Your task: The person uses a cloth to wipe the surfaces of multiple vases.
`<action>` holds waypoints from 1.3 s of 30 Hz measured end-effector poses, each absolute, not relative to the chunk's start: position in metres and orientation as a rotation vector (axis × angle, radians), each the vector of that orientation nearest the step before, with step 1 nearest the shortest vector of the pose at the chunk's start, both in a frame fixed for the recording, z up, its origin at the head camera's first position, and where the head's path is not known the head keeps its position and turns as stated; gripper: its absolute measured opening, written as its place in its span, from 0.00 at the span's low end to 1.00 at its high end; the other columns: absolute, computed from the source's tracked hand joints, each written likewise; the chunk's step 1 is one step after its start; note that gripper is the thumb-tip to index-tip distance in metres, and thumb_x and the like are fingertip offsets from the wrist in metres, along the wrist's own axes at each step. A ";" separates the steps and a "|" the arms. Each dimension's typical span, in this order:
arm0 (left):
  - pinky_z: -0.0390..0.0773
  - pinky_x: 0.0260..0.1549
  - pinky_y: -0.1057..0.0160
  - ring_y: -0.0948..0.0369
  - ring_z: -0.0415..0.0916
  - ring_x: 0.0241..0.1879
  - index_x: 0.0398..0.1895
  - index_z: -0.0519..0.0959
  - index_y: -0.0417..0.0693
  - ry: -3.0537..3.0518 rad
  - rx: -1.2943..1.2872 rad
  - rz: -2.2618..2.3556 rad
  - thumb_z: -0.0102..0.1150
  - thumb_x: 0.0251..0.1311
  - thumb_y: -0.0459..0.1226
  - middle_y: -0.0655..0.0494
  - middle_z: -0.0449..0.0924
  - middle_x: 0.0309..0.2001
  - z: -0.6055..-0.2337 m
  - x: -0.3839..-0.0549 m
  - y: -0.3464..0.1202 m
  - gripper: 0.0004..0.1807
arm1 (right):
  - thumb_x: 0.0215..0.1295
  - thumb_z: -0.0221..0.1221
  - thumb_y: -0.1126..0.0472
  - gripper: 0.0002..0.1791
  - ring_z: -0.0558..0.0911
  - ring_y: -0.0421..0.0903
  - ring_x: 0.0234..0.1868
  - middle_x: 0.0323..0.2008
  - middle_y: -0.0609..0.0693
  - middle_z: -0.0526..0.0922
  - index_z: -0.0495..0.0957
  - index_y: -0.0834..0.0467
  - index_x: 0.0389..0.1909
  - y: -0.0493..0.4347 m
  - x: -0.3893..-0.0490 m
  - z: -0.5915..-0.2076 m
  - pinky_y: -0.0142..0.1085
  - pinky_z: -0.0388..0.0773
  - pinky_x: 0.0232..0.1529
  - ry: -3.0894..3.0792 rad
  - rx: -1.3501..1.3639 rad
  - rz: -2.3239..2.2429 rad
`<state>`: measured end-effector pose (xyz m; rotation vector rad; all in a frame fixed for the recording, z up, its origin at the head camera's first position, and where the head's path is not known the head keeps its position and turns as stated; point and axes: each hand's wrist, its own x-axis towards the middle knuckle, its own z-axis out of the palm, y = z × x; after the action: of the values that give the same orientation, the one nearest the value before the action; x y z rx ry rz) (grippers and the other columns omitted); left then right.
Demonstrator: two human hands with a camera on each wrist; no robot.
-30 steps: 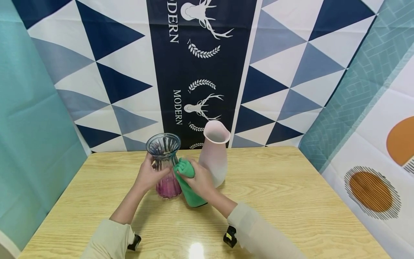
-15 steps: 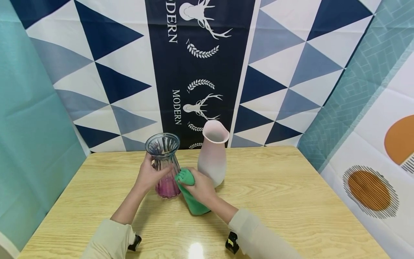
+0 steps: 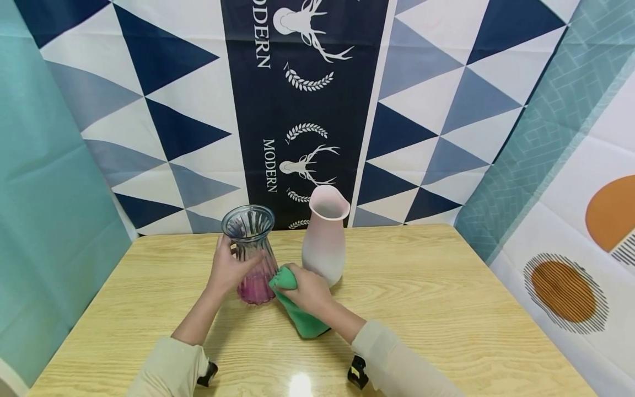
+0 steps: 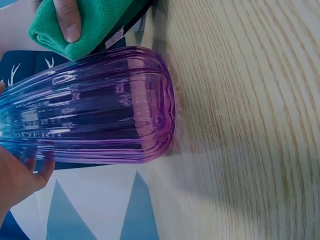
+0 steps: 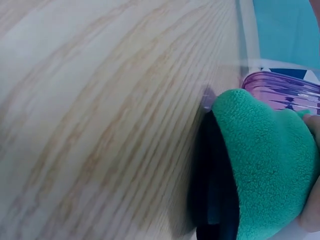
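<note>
A ribbed glass vase (image 3: pixel 255 270), blue at the rim and pink-purple at the base, stands upright on the wooden table (image 3: pixel 421 309). My left hand (image 3: pixel 230 267) grips it around the narrow upper part, with fingers and thumb on opposite sides. My right hand (image 3: pixel 308 289) holds a bunched green cloth (image 3: pixel 302 317) against the right side of the vase's lower half. In the left wrist view a finger presses on the folded green cloth (image 4: pixel 95 25) right at the glass. The right wrist view shows the fluffy cloth (image 5: pixel 265 165) hanging in front of the purple base.
Just behind my right hand stands a tall pale pink-and-white vase (image 3: pixel 324 242) with a flared rim. Patterned fabric (image 3: pixel 421 127) hangs along the table's back edge, and a teal cloth (image 3: pixel 49 193) hangs at the left.
My right hand and the green cloth have slid down the side of the glass vase, from its middle toward the base. My left hand keeps its grip on the vase.
</note>
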<state>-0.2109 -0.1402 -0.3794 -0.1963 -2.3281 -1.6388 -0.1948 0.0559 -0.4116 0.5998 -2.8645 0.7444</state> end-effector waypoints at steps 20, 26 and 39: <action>0.70 0.58 0.43 0.45 0.64 0.62 0.67 0.55 0.46 -2.324 -0.235 -1.596 0.68 0.49 0.36 0.42 0.65 0.62 -0.378 -0.207 -0.144 0.43 | 0.59 0.63 0.50 0.28 0.80 0.46 0.52 0.53 0.50 0.80 0.71 0.52 0.59 0.047 -0.201 -0.395 0.41 0.77 0.53 -2.439 0.605 1.155; 0.69 0.59 0.43 0.45 0.63 0.64 0.67 0.54 0.48 -2.332 -0.237 -1.611 0.67 0.50 0.36 0.43 0.65 0.63 -0.377 -0.206 -0.145 0.43 | 0.58 0.64 0.51 0.27 0.82 0.47 0.47 0.49 0.52 0.82 0.72 0.55 0.57 0.042 -0.205 -0.385 0.42 0.79 0.47 -2.356 0.619 1.110; 0.70 0.59 0.46 0.45 0.61 0.66 0.67 0.55 0.45 -2.364 -0.235 -1.651 0.67 0.49 0.34 0.41 0.65 0.64 -0.376 -0.207 -0.147 0.42 | 0.57 0.64 0.50 0.27 0.82 0.46 0.48 0.50 0.50 0.82 0.72 0.52 0.58 0.036 -0.211 -0.380 0.41 0.79 0.47 -2.360 0.621 1.049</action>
<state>-0.2074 -0.1469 -0.3761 -0.2348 -2.3645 -1.6506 -0.2112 0.0361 -0.3798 0.6212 -2.3601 1.0490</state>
